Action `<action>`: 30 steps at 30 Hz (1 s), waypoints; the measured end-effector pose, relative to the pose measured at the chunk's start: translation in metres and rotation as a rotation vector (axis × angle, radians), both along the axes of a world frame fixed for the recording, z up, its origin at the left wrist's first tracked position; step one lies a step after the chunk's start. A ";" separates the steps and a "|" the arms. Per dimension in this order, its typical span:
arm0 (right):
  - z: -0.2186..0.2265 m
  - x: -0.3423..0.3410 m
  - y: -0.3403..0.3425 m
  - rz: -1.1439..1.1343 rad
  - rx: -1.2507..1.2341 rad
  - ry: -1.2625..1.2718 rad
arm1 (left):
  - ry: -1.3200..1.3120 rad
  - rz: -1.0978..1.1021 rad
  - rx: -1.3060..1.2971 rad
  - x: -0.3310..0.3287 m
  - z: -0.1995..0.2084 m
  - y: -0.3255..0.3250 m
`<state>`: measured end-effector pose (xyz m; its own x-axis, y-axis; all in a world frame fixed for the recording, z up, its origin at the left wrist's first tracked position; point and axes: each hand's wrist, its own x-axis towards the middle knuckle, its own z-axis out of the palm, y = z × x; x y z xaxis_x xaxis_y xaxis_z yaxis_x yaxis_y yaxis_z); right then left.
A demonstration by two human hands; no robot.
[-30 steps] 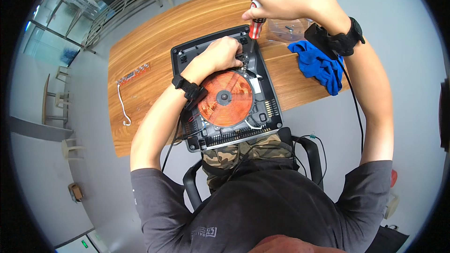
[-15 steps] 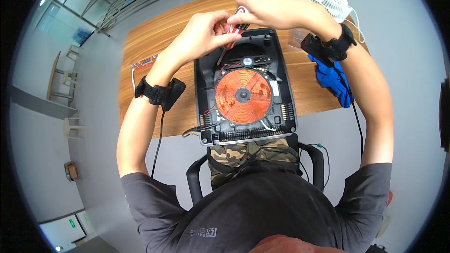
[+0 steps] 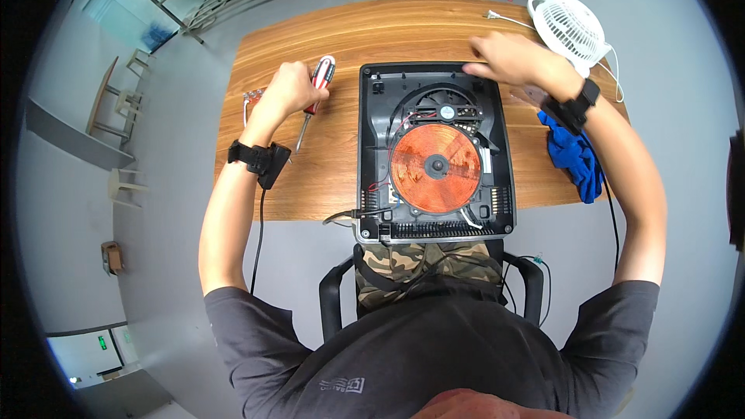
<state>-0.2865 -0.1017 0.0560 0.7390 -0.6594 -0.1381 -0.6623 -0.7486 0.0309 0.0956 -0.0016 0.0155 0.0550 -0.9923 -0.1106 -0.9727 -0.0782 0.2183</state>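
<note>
With our left hand [image 3: 293,91] we are pinching a red, white and black screwdriver [image 3: 320,85] by its handle, thumb and fingers closing on it, while its bare shaft is slanting down toward us. Our right hand [image 3: 508,60] is holding nothing that we can make out; its thumb and fingers are standing apart above the far right corner of the open black housing [image 3: 375,128], and we cannot tell whether they are touching it. The housing is lying just right of the screwdriver, its near edge reaching over our camouflage trousers [image 3: 396,258]. Inside, an orange coil [image 3: 415,174] is filling the middle, and a black cable [image 3: 339,216] is running out at the near left corner. On the wooden table [image 3: 330,182], a red strip [image 3: 252,98] is lying partly behind our left hand. Beyond our right forearm, a blue cloth [image 3: 573,154] is hanging over the edge and a white fan [image 3: 570,27] is standing farther back.
</note>
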 end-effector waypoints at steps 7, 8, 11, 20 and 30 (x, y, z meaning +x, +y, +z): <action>-0.049 -0.048 0.037 -0.165 0.103 0.071 | -0.059 0.038 0.154 0.012 -0.045 -0.011; -0.049 -0.048 0.041 -0.157 0.077 0.092 | -0.072 0.029 0.166 0.012 -0.049 -0.014; -0.056 -0.048 0.043 -0.175 0.113 0.096 | -0.092 0.008 0.173 0.014 -0.064 -0.019; -0.077 -0.056 0.037 -0.143 0.013 -0.030 | -0.090 0.009 0.209 0.007 -0.073 -0.034; -0.095 -0.057 0.038 -0.266 0.025 -0.091 | 0.074 0.016 0.047 0.010 -0.067 0.006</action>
